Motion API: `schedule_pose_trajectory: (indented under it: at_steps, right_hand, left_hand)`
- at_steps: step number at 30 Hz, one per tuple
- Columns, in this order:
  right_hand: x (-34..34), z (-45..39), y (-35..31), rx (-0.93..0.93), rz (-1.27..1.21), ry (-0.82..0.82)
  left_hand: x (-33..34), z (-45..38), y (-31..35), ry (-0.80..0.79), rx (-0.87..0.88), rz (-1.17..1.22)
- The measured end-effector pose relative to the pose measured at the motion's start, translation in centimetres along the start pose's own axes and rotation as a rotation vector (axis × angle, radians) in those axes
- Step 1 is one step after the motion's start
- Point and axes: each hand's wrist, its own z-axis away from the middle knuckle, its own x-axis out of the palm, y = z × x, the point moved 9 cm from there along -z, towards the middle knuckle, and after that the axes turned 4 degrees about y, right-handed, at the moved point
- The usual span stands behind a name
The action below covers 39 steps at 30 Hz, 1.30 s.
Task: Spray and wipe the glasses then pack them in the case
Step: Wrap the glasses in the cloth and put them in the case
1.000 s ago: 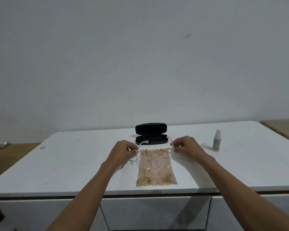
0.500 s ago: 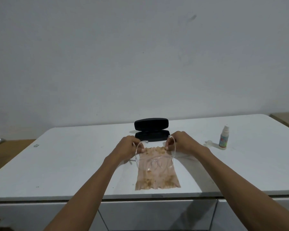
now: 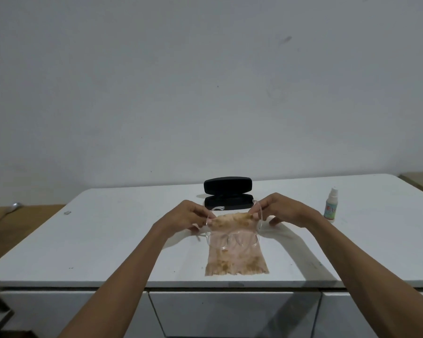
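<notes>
The clear-framed glasses (image 3: 232,236) are lying, or hanging just above, the upper half of a pinkish cloth (image 3: 236,254) blotched with brown, lenses toward the person and temple arms reaching away. The left hand (image 3: 187,217) is pinching the tip of one temple arm, its fingers (image 3: 209,219) pressed together on the thin plastic; the right hand (image 3: 282,211) is doing the same on the other arm, its fingers (image 3: 254,213) closed on it. Whether the lenses are touching the cloth cannot be told.

The frame is looking light, thin and springy, likely to twist if pulled unevenly, and the lenses are easy to smudge or scratch; taking hold at the temples or rim edge, as both hands are doing, seems safest.

Just beyond the cloth, a black glasses case (image 3: 227,192) is standing open on the white worktop (image 3: 108,240). Well off to the right, a small spray bottle (image 3: 330,204) is standing upright, apart from both hands.
</notes>
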Motion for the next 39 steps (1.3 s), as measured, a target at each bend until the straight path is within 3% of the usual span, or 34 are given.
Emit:
schedule_pose_trajectory:
  at_steps: [10,15,21,27,33,39]
  right_hand:
    - [1.5,0.3,-0.3,0.052,0.126,-0.118]
    - [1.5,0.6,-0.3,0.073,0.115,-0.106]
    - [-0.4,1.3,1.3,0.066,0.010,0.112]
    - [-1.0,5.0,1.6,0.003,0.261,0.266]
    - [1.9,9.2,0.0,-0.104,0.318,0.176]
    - [4.4,10.1,-1.2,-0.105,0.458,0.108]
  left_hand:
    - [1.5,-0.1,-0.1,-0.160,-0.047,-0.207]
    - [1.0,-0.2,-0.5,-0.076,-0.042,-0.209]
    - [-0.5,1.2,-0.5,0.097,0.045,-0.210]
    - [-0.9,5.3,-0.8,0.259,0.115,-0.351]
    - [2.8,8.6,0.0,0.051,0.136,-0.442]
    - [3.8,9.2,0.7,0.049,0.159,-0.504]
